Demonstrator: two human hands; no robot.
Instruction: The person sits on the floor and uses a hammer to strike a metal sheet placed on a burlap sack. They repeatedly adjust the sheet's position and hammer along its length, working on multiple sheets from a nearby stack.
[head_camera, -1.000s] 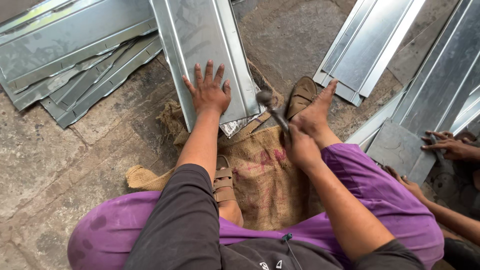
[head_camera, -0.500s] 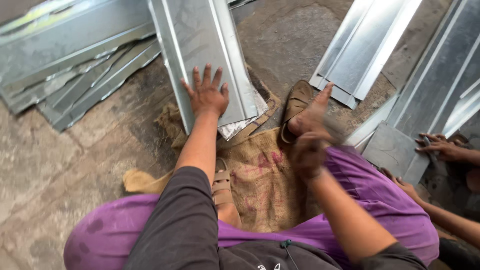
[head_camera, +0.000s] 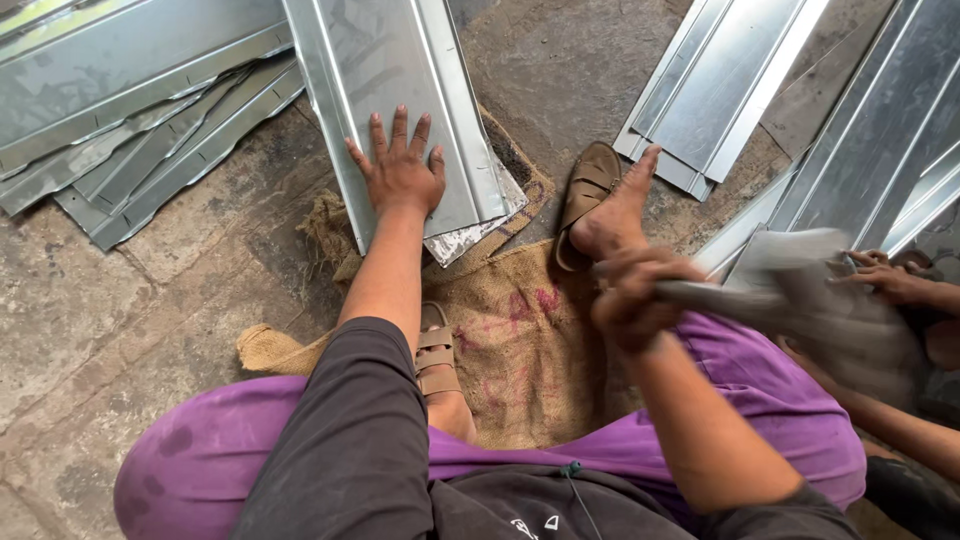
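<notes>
Metal sheet (head_camera: 400, 90) under left hand (head_camera: 400, 175), hammer (head_camera: 720, 297) in right grip (head_camera: 635, 300)

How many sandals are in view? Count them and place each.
2. The loose sandal lies by the bare foot, at the burlap sack's top edge. The strapped sandal is on the other foot, resting on the sack. Others may be hidden.

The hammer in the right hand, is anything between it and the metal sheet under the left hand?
Nothing visible. The right hand grips the blurred hammer off to the right of the sheet, over burlap. The left hand lies flat on the sheet's near end.
</notes>
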